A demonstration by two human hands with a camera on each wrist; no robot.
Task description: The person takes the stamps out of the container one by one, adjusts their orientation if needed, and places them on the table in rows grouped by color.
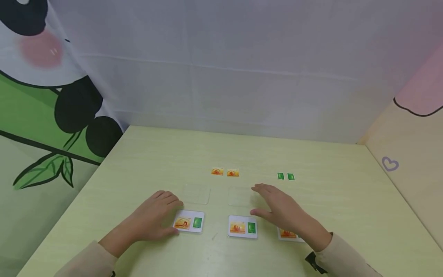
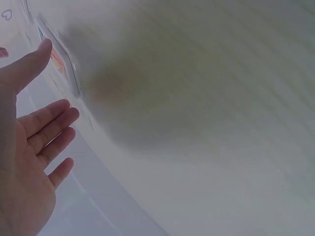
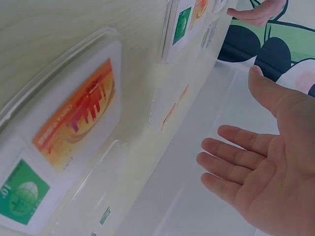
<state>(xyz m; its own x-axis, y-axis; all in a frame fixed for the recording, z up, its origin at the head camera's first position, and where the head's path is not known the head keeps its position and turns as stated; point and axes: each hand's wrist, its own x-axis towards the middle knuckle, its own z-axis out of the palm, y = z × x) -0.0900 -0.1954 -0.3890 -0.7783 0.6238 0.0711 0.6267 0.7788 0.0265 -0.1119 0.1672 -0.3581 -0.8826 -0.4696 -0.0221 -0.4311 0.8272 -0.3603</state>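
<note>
My left hand [image 1: 155, 217] is at the left edge of a white card [image 1: 194, 215] bearing an orange and a green stamp. Its fingers are extended and the thumb overlaps the card's corner; I cannot tell whether it touches. Above the table, with fingers spread and nothing held, my right hand [image 1: 282, 206] hovers between a middle stamped card [image 1: 242, 226] and a right one [image 1: 283, 235], which the forearm partly covers. Seen from the right wrist, a stamped card [image 3: 83, 128] has a clear rim around it. Two clear plastic rectangles [image 1: 196, 193] lie behind the cards.
Farther back on the pale table [image 1: 166, 154] lie two loose orange stamps [image 1: 217, 171] and two small green stamps [image 1: 280, 176]. A pale cloth wall [image 1: 221, 96] rises behind the table, with printed panels at both sides.
</note>
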